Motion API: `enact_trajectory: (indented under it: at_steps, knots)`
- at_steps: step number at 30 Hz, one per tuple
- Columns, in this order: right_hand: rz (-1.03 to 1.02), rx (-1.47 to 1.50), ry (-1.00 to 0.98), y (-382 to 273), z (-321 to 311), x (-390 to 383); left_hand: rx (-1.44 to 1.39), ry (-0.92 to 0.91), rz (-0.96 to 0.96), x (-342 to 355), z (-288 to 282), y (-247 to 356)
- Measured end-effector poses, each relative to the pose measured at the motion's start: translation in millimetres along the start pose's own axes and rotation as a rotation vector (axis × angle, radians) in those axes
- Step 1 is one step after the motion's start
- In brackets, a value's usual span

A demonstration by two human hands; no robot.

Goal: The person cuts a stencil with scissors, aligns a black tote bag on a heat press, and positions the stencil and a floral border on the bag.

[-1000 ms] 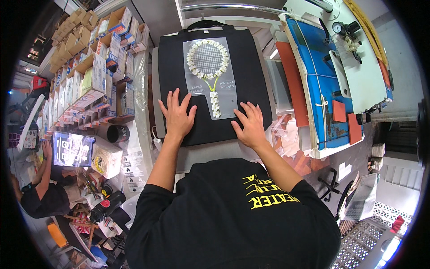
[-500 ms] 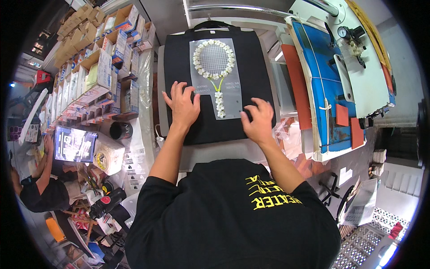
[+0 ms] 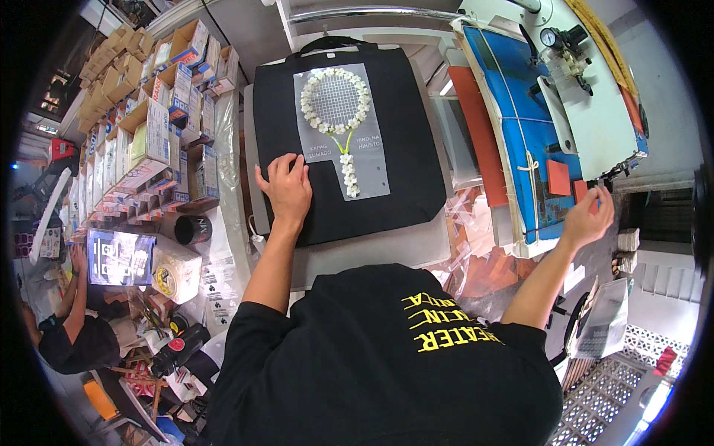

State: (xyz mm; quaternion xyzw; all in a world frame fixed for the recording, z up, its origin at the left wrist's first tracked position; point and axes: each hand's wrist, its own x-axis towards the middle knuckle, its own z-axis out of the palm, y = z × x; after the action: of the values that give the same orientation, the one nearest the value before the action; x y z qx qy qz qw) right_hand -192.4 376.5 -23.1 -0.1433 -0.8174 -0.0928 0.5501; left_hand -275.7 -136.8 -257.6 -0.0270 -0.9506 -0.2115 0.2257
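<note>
A black tote bag (image 3: 416, 141) lies flat on the press bed, its handles at the far end. On it sits a clear transfer film (image 3: 306, 89) with a racket design of white flowers, green stems and a pale string grid. My left hand (image 3: 287, 192) rests on the bag, fingers apart, fingertips close to the film's left lower edge. Off to the right, my right hand (image 3: 590, 217) is raised beside the heat press (image 3: 520, 141), near its orange squares. Its fingers are loosely bent, and I see nothing in them.
Stacked cardboard boxes (image 3: 146, 145) fill the left side. Below them are a tablet (image 3: 120, 257) and a black cup (image 3: 193, 230). A person (image 3: 71, 327) works at the far left. A pressure gauge (image 3: 550, 37) sits atop the press at the right.
My right hand has left the bag and swung right to the press. My left hand stays on the bag, now slightly lower beside the film. The whole view has shifted a little.
</note>
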Motion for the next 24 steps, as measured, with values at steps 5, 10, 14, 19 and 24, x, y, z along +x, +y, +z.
enact_trajectory:
  at_steps: [5,10,14,19,24]
  knots:
    - [0.021,-0.047,-0.125,44,0,9,0.018,0.016,0.017,-1,-1,2]
    - [0.066,-0.054,-0.241,63,12,4,0.042,0.000,0.022,-2,-5,3]
    - [0.017,-0.106,-0.348,75,22,7,0.036,-0.017,-0.001,-2,-5,6]
    - [0.030,-0.212,-0.499,93,39,22,-0.049,0.039,-0.062,-7,-14,17]
    - [0.120,-0.346,-0.717,93,27,34,-0.130,0.184,-0.229,-34,-52,13]
